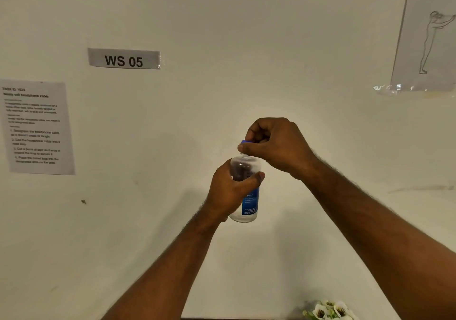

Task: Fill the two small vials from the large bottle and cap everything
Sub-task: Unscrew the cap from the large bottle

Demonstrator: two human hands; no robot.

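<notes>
The large bottle (244,191) is up in the air in the middle of the view, held out in front of a pale wall, pretty much upright. Left hand (228,194) has its fingers wrapped around the body of it, thumb across the front near the shoulder. Right hand (274,143) is curled over the top, fingers pinching the blue cap (243,142), which sits right at the neck. Can't tell from here if it's threaded on, loose, or just lifted off, and I can't say which way it's being turned either.

So how far along is this? Honestly hard to call. The two small vials aren't in view at all, so no idea if they're filled or capped. My guess is it's either the very start (opening up to pour) or the very end (closing the last thing).

Looks-wise: clear plastic, rounded shoulders, blue label with white print on the lower right side. The upper part looks see-through, with the fingers showing dark behind it. Liquid level I can't make out. Smooth and light by the look of it, so probably easy to grip one-handed.
</notes>
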